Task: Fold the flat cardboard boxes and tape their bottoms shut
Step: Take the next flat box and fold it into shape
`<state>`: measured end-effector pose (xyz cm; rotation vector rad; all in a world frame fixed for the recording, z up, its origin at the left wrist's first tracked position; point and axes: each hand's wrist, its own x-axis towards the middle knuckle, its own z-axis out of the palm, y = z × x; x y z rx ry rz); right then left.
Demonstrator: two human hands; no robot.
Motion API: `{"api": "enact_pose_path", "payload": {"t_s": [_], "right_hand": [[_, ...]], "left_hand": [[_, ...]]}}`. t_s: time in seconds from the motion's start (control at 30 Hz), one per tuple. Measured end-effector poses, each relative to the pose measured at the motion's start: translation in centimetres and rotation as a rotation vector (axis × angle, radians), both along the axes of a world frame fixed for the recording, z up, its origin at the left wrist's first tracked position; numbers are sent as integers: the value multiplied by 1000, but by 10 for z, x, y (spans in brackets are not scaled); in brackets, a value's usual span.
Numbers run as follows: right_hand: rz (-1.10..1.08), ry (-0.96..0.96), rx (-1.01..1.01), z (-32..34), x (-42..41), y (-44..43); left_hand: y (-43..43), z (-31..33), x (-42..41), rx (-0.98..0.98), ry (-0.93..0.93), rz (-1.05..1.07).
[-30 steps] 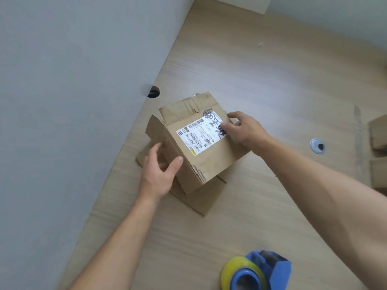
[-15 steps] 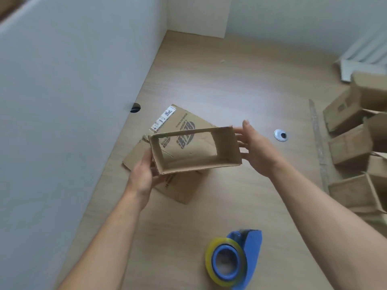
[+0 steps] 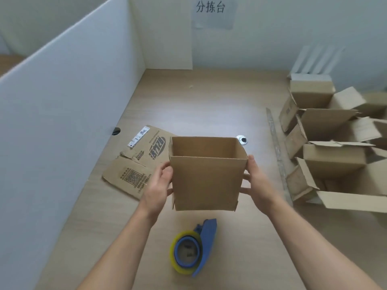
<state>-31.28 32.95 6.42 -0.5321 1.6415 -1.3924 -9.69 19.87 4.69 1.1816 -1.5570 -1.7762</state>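
Open box (image 3: 206,181) held up between both hands, above the table (image 3: 209,105).

From my remote seat I see the box upright with its open top facing the camera. The left hand (image 3: 157,185) grasps its left wall with curled fingers. The right hand (image 3: 258,183) grasps the right wall, thumb up along the near corner and fingers bent in against the side. Just below the box, a blue tape dispenser (image 3: 194,248) with a yellowish roll lies on the table. A flat printed cardboard sheet (image 3: 136,164) lies to the left, beside the white partition (image 3: 62,101). On the right, well apart, several folded boxes (image 3: 333,158) sit with loose flaps. A paper sign (image 3: 212,11) hangs on the far wall.
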Motion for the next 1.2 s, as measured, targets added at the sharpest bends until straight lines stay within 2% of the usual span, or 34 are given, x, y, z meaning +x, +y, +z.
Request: {"api": "enact_pose_path", "payload": {"t_s": [0.23, 0.33, 0.47, 0.73, 0.9, 1.2], "right_hand": [[-272, 151, -183, 2, -38, 86], [-221, 194, -219, -7, -46, 121], [-113, 302, -149, -28, -51, 154], [-174, 465, -124, -37, -49, 175], [-106, 619, -158, -48, -49, 180], [22, 627, -109, -72, -49, 191]], "left_hand": [[82, 7, -58, -310, -80, -137], [104, -2, -74, -380, -137, -106], [124, -16, -80, -379, -216, -125], [142, -12, -86, -444, -173, -129], [148, -18, -85, -445, -180, -151], [143, -23, -78, -412, -243, -187]]}}
